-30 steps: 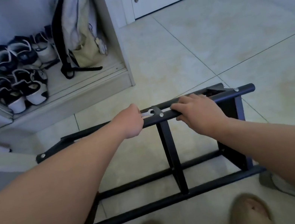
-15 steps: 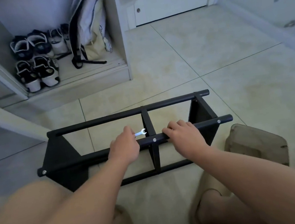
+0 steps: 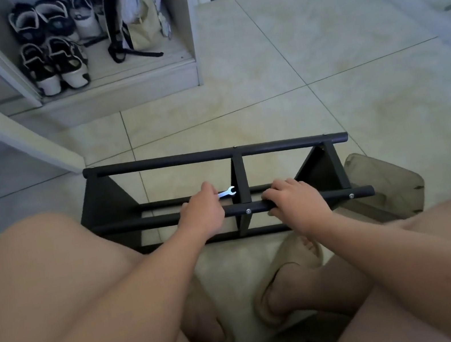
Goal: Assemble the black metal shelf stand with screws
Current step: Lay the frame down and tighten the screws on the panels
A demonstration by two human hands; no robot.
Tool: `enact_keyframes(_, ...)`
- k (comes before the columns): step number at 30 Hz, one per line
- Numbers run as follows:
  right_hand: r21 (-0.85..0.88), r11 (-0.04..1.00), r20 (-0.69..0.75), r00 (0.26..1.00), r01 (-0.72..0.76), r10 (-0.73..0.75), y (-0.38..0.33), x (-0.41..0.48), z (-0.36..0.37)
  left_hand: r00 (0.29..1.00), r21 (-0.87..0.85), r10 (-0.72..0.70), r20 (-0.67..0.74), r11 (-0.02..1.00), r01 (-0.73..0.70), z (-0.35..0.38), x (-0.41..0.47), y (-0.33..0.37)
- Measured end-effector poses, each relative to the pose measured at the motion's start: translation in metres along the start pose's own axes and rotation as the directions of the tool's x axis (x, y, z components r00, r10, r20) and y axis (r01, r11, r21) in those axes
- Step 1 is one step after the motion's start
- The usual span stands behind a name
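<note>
- The left grip (image 3: 203, 215) is closed over the near top rail (image 3: 137, 225), with a small silver wrench (image 3: 228, 192) pinched in its fingers; the wrench's open end is pointed toward the centre upright (image 3: 240, 180)
- The right grip (image 3: 296, 203) is curled over the same rail just beyond the upright, and no tool is held in it
- One screw head (image 3: 248, 211) is seen on the rail between the two grips, and a second (image 3: 351, 195) near the rail's right end
- The black shelf stand (image 3: 171, 160) is stood on the tiled floor (image 3: 317, 49) directly before the person's knees, with rails, upright and end panels joined
- Step judged: the frame is being steadied for tightening at the centre joint, and assembly is judged well advanced
- Next move judged: the rail is to be held fast by the right grip while the wrench is brought onto the fastening behind the centre screw; no nut can be seen
- Against half a second earlier: both holds are unchanged, the stand is seen nearer and squarer, the viewpoint is lowered, and the knees are further into view
</note>
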State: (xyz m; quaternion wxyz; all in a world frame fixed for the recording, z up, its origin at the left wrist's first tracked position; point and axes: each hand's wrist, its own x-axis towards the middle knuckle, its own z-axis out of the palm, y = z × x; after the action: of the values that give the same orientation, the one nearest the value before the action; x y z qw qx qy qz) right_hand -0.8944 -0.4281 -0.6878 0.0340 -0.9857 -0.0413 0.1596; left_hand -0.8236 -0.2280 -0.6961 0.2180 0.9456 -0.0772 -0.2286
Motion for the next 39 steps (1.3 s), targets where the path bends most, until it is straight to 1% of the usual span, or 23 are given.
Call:
enact_keyframes(5,0.031,0.997,0.081,0.994,0.072,-0.074,0.003,-0.002,-0.005,0.998,-0.012,-0.019,0.055,1.0,0.02,-0.001,-0.009,-0.005)
enact_keyframes(7,0.044,0.993,0.061,0.992,0.109,-0.111,0.006,0.002,-0.009,0.996,-0.022,-0.038,0.081,0.999,0.04,-0.002,-0.008,-0.005)
enact_keyframes(10,0.03,0.989,-0.013,0.99,0.142,-0.142,0.011,0.013,-0.015,0.99,-0.021,-0.066,0.128,0.997,0.07,-0.005,-0.001,-0.004)
enact_keyframes(14,-0.035,0.988,0.029,0.989,0.147,-0.146,0.014,0.038,-0.018,0.977,-0.041,-0.08,0.196,0.995,0.09,-0.011,0.01,-0.003)
enact_keyframes(16,-0.061,0.986,0.059,0.987,0.155,-0.151,0.016,0.05,-0.015,0.975,-0.051,-0.071,0.21,0.995,0.083,-0.016,0.016,-0.002)
enact_keyframes(21,-0.021,0.988,0.119,0.981,0.154,-0.151,0.021,0.063,-0.005,0.969,-0.066,-0.005,0.246,0.998,0.022,-0.031,0.033,0.001)
enact_keyframes(23,-0.021,0.986,0.112,0.981,0.164,-0.161,0.022,0.063,0.0,0.962,-0.086,0.019,0.274,0.996,0.004,-0.036,0.037,0.0)
enact_keyframes(31,-0.009,0.984,0.078,0.981,0.176,-0.175,0.018,0.056,0.008,0.937,-0.037,0.069,0.342,0.998,-0.06,-0.05,0.044,-0.011)
enact_keyframes(33,0.005,0.985,0.071,0.982,0.173,-0.173,0.017,0.056,0.011,0.938,-0.063,0.063,0.34,0.997,-0.044,-0.051,0.047,-0.011)
enact_keyframes(37,0.052,0.984,0.039,0.984,0.173,-0.175,0.019,0.056,0.013,0.95,-0.207,0.016,0.312,0.977,0.051,-0.04,0.057,-0.007)
enact_keyframes(39,0.064,0.981,0.013,0.983,0.181,-0.182,0.018,0.055,0.015,0.944,-0.252,0.005,0.329,0.964,0.083,-0.032,0.059,-0.002)
